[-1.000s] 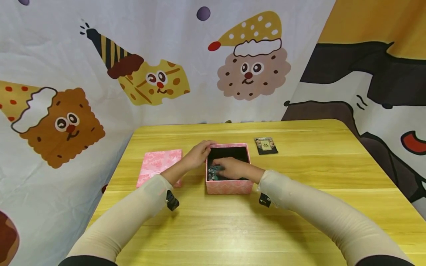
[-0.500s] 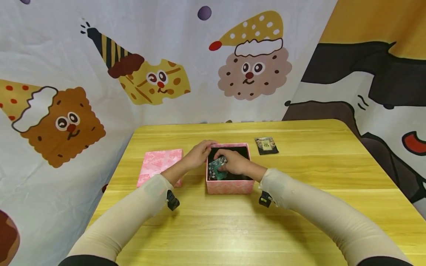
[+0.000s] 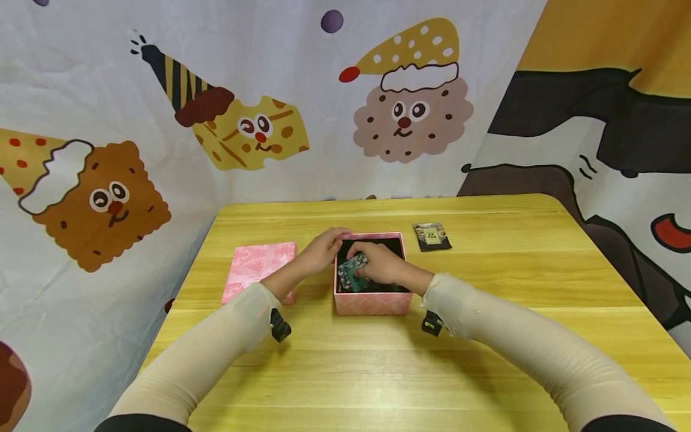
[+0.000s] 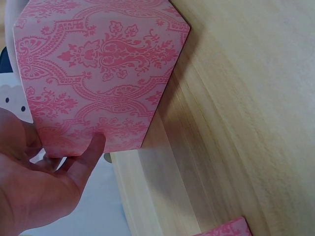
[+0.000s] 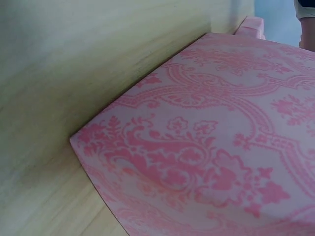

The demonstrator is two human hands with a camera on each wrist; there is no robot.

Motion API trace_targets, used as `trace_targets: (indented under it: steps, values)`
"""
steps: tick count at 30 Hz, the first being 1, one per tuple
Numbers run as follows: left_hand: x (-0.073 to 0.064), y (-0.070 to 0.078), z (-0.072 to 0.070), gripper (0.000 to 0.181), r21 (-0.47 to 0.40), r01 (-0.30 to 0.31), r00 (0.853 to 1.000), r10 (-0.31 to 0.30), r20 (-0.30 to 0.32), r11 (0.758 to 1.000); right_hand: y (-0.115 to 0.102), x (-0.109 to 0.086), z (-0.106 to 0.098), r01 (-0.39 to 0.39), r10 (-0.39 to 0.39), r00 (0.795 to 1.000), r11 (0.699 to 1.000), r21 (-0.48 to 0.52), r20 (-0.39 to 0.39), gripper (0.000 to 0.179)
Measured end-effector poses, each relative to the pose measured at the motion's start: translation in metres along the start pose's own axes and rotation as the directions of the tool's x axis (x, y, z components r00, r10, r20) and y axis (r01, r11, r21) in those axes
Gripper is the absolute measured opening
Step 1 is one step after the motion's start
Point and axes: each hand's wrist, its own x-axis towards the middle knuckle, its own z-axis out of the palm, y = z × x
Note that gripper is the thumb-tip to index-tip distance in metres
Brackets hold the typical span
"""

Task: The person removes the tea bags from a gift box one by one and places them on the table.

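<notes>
A pink patterned gift box (image 3: 372,304) with a black inside stands uncovered on the table. My left hand (image 3: 324,249) grips its far left corner; in the left wrist view the thumb (image 4: 91,155) lies against the outer wall and the other fingers are partly hidden behind the corner. My right hand (image 3: 376,262) reaches into the box and pinches a dark green packet with a pale pattern (image 3: 349,275), tilted near the left inner wall. In the right wrist view the box's outer wall (image 5: 197,147) hides that hand.
Left of the box lies its pink lid (image 3: 259,270). A small dark packet with a cream label (image 3: 432,236) lies flat on the wooden table (image 3: 367,372) at the back right. Behind the table hangs a cartoon-printed cloth (image 3: 324,174).
My right hand has shifted slightly up in the box, and more of the green packet shows, tilted in its fingers. Over the last half second little has moved. My left hand stays on the corner.
</notes>
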Motion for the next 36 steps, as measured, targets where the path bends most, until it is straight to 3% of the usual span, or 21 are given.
trace_targets:
  steps: [7,15,20,27,36]
  values:
    - [0.001,0.0,0.001,0.039,-0.015,0.017,1.0,-0.017,0.015,1.0,-0.003,-0.004,-0.008,-0.004,0.004,1.0,1.0,0.005,0.007,0.034]
    - [0.002,-0.003,0.002,0.039,-0.015,-0.006,1.0,0.007,0.004,1.0,-0.001,-0.008,-0.022,0.039,-0.039,0.999,0.999,0.005,0.015,0.032]
    - [0.002,-0.003,0.002,0.039,-0.012,-0.005,1.0,0.005,0.001,1.0,0.003,-0.012,-0.032,0.008,-0.01,1.0,0.994,0.105,0.021,0.029]
    - [0.001,-0.001,0.002,0.039,0.004,0.006,1.0,-0.006,0.001,1.0,0.01,-0.021,-0.056,-0.079,0.068,0.997,0.93,0.359,0.041,0.028]
    - [0.003,0.0,0.003,0.04,-0.041,0.029,0.999,-0.029,0.014,0.999,0.02,-0.029,-0.076,-0.15,0.155,0.988,0.878,0.454,0.026,0.029]
